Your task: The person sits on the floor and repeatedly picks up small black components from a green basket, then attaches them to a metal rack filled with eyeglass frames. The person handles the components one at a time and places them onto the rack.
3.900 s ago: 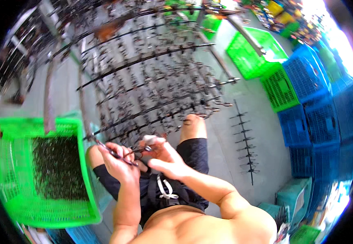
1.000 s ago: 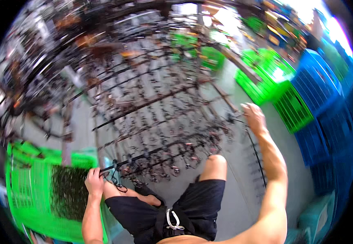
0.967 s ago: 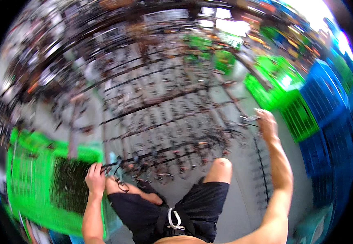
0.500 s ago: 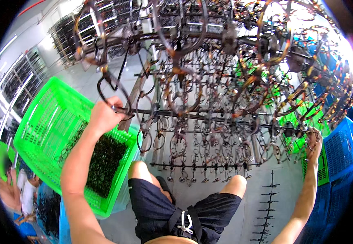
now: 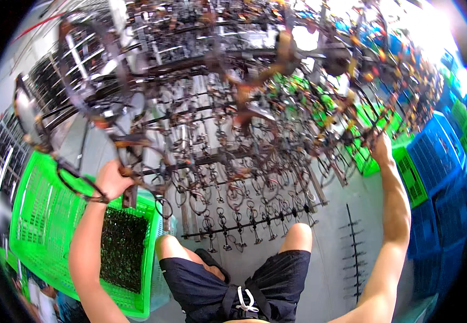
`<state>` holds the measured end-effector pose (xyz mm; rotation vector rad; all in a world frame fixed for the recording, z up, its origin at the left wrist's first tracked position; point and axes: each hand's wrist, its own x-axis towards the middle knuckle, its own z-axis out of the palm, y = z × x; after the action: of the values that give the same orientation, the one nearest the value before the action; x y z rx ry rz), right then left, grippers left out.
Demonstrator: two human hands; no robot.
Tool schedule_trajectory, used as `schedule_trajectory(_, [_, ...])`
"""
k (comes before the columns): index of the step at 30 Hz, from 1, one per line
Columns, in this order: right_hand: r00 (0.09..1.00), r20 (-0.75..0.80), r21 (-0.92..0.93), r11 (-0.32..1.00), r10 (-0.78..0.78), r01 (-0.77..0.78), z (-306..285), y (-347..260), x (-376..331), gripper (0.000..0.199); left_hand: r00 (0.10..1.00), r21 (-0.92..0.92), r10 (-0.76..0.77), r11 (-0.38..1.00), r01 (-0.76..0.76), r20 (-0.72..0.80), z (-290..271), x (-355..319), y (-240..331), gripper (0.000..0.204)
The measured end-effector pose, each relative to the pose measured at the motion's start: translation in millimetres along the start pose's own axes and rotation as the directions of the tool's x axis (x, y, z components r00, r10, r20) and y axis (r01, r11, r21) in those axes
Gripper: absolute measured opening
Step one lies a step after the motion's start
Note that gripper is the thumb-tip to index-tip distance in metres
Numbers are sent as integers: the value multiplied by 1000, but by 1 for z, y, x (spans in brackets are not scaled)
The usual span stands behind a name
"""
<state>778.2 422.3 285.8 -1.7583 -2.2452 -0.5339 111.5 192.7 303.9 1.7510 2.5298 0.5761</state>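
Many tortoiseshell and dark eyeglass frames hang in rows on dark rods in front of me. The closest ones, at the top, are large and smeared by motion. My left hand is closed at the left end of a dark rod, beside dangling frames and above a green basket. At the far end of the rows, on the right, my right hand is closed on the rod's other end, its fingers partly hidden among the frames. Dark, tangled small pieces fill part of the basket.
Blue crates are stacked along the right, with a green crate against them. A dark rod with short crosspieces lies on the grey floor at the right. Racks line the far left. My legs are below the hanging rows.
The view has shifted. My left hand is lower and further left, my right hand higher and further left. The rows of eyeglass frames now slope up toward the right.
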Motion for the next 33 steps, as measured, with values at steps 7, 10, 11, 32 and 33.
schedule_trajectory(7, [987, -146, -54, 996, -71, 64, 30, 5, 26, 25, 995, -191, 92, 978, -83, 38, 20, 37, -74, 36])
schedule_trajectory(10, [910, -391, 265, 964, 136, -30, 26, -1, 7, 37, 997, -285, 69, 957, -57, 31, 1, 26, -104, 35])
schedule_trajectory(11, [853, -456, 341, 935, 253, -95, 30, 12, -19, 34, 990, -314, 21, 947, -64, -139, 1, 24, -138, 34])
schedule_trajectory(32, [-474, 78, -289, -435, 877, -853, 293, 134, -532, 72, 313, -212, 59, 850, 482, 948, 208, -183, 248, 25])
schedule_trajectory(33, [-606, 185, -241, -562, 774, -792, 293, 141, -531, 70, 307, -189, 33, 847, 496, 951, 202, -181, 243, 24])
